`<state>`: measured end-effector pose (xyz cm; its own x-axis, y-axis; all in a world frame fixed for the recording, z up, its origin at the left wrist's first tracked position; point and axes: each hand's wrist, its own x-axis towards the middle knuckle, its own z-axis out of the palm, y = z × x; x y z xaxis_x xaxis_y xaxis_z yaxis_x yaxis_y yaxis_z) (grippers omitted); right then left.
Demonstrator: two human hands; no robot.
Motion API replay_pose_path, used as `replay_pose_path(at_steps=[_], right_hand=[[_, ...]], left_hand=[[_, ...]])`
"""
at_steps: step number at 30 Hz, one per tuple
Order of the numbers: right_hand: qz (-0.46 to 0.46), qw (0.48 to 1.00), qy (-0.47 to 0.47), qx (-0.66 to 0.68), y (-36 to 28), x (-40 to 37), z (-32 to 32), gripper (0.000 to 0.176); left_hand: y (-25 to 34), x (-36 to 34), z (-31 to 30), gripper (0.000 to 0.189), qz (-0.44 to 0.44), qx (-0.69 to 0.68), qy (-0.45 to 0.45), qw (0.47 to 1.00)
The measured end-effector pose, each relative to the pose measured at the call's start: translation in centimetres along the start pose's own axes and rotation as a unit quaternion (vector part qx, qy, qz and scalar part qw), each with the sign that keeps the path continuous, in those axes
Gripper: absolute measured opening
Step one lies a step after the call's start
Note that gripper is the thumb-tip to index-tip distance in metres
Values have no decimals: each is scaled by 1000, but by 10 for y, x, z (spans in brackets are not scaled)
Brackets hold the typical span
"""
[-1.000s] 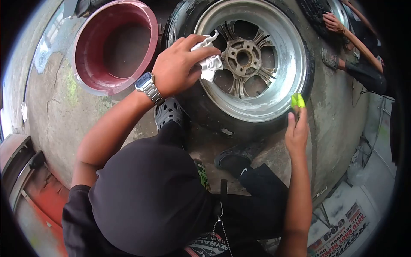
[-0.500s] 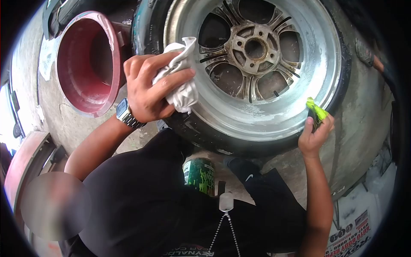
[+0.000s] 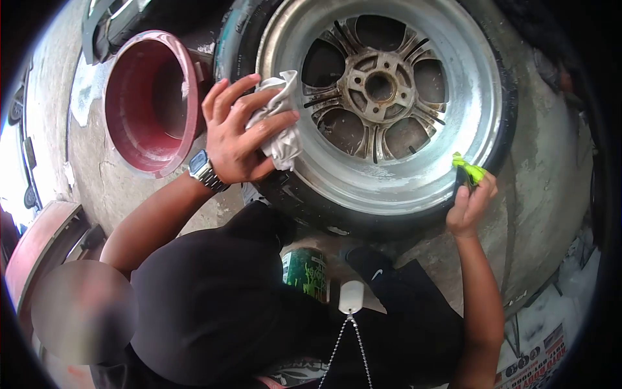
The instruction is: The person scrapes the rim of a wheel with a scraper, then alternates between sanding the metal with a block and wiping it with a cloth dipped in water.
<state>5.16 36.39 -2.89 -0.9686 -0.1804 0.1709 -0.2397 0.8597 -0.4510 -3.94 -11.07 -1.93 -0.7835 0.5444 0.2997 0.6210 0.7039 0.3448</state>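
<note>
My left hand, with a watch at the wrist, grips a crumpled whitish cloth between thumb and fingers, over the left rim edge of a wheel. The metal wheel lies face up, with a dark tire around it. Whitish wet streaks show on its lower and right inner wall. At the lower right of the rim, my right hand pinches a bright yellow-green piece with something dark beside it; its tip is at the rim's inner edge.
A red tub stands left of the wheel. Below the wheel, near my legs, is a green can with yellow-green drips. A reddish curved panel is at the far left. Printed sheeting lies at the lower right.
The wheel and tub have shifted slightly in view. My left hand's upper fingers have spread wider while it keeps the cloth. My right hand appears slightly further left and lower, still holding the yellow-green piece.
</note>
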Motion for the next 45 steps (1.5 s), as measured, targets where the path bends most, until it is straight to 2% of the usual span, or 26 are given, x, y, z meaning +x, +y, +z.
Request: replay_pose_path(at_steps=[5,8,10,12,13,16,18,19,22,25,29,33,36,37,39,41,42,43,45], right_hand=[[-1,998,46,-51,-10,4,6,31],[62,992,57,-97,-14,7,15,29],[152,977,84,-125,-31,16,23,29],[179,977,103,-44,-61,27,25,29],[155,983,98,-12,-82,34,23,27],[125,981,107,100,-142,48,25,22],[194,943,106,247,-180,54,32,27],[192,938,108,268,-195,57,35,31],[135,928,139,317,-233,66,50,39],[167,949,99,249,-257,76,40,42],[176,955,112,212,-258,81,43,44],[208,956,131,159,-254,79,51,45],[238,953,119,144,-260,84,53,45],[237,950,91,181,-259,84,59,45],[233,938,36,254,-254,88,73,44],[193,913,52,357,-252,89,84,38],[173,896,60,406,-256,91,84,34],[194,889,20,415,-258,91,79,26],[220,856,-10,468,-257,91,75,24]], left_hand=[[-1,-4,0,59,10,-17,24,1000],[-5,-5,2,70,31,-52,41,997],[-9,-4,-1,80,55,-92,38,994],[-2,-2,-8,81,52,-117,47,991],[-1,-2,-7,82,55,-138,69,987],[13,-4,-5,69,65,-207,60,974],[38,-11,0,55,82,-223,6,971],[53,-10,-2,48,66,-253,26,965],[46,-8,10,41,-61,-281,-66,955],[51,-7,-3,42,-100,-365,-52,924],[49,-10,7,43,-73,-378,8,923],[57,-14,2,50,-123,-413,45,901],[54,-14,-7,53,-110,-367,-29,923],[51,-16,2,64,-91,-378,-6,921],[45,-17,6,69,-67,-374,2,925],[42,-18,10,75,-67,-408,-2,910],[39,-18,8,74,-69,-393,-22,917],[37,-18,6,72,-71,-377,-41,922],[39,-18,2,65,-85,-387,-50,917]])
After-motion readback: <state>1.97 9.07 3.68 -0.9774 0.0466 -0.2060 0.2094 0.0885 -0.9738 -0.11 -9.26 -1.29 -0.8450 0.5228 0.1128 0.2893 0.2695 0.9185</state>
